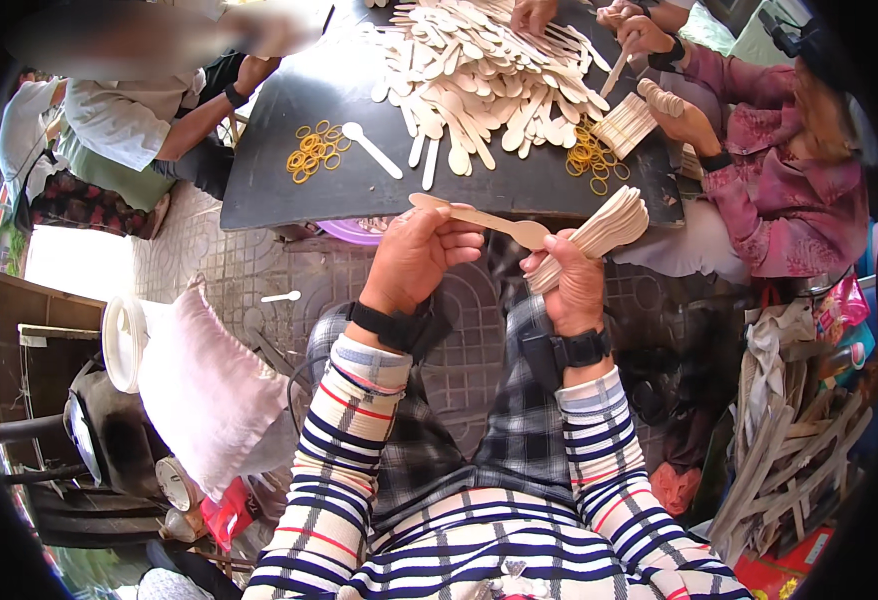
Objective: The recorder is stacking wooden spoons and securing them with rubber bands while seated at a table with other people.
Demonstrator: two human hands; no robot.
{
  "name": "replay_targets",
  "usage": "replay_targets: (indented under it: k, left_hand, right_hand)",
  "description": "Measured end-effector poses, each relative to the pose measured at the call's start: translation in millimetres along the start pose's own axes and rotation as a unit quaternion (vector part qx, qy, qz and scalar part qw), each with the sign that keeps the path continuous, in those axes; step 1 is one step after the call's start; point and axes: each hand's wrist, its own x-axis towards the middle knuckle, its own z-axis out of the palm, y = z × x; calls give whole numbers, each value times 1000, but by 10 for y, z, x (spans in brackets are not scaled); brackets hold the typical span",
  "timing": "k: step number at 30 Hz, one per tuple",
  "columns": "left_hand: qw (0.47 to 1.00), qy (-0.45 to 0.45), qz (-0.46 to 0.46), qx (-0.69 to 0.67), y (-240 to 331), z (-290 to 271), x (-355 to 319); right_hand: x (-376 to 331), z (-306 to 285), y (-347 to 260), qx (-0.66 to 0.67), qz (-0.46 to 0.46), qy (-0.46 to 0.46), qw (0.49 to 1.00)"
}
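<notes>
My left hand [411, 255] is closed on the handle of a single wooden spoon [489, 221], held level just off the table's near edge. Its broad end reaches my right hand [576, 285] and meets the thumb. Fingers of that right hand are wrapped round a stack of wooden spoons [611, 222], their broad ends fanned up to the right. Beyond my hands lies a large heap of wooden spoons [489, 75] on the black table [269, 190]. A loose spoon [372, 150] rests left of the heap.
Yellow rubber bands [316, 150] lie on the table's left; more rubber bands [589, 160] lie at right beside a spoon bundle [624, 125]. Co-workers' hands [684, 125] handle spoons at right. A purple basin [352, 232] shows under the table. A pale sack [209, 385] stands left.
</notes>
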Motion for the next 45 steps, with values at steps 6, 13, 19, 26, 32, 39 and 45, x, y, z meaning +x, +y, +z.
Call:
replay_targets:
  k: [6, 13, 19, 26, 32, 39, 45]
  left_hand:
    - [1000, -9, -6, -11, -112, 113, -205]
    - [975, 169, 136, 57, 416, -187, -762]
    - [941, 319, 81, 81, 536, -1337, -1065]
    - [904, 427, -9, -8, 36, -2205, -416]
    - [909, 362, -87, 186, 114, -2016, -43]
    - [898, 171, -142, 380, 466, -1095, -310]
    - [818, 109, 97, 556, 568, -392, 319]
  right_hand:
    - [-220, -67, -100, 20, -31, 14, 999]
    - [-579, -212, -302, 31, 28, -25, 999]
    - [-771, -426, -254, 55, 90, -15, 994]
    - [-768, -389, -229, 20, 119, -20, 992]
    - [-759, -368, -225, -13, 108, -12, 994]
    - [-741, -388, -226, -3, 105, -24, 994]
    - [-753, -404, -225, 0, 100, -36, 994]
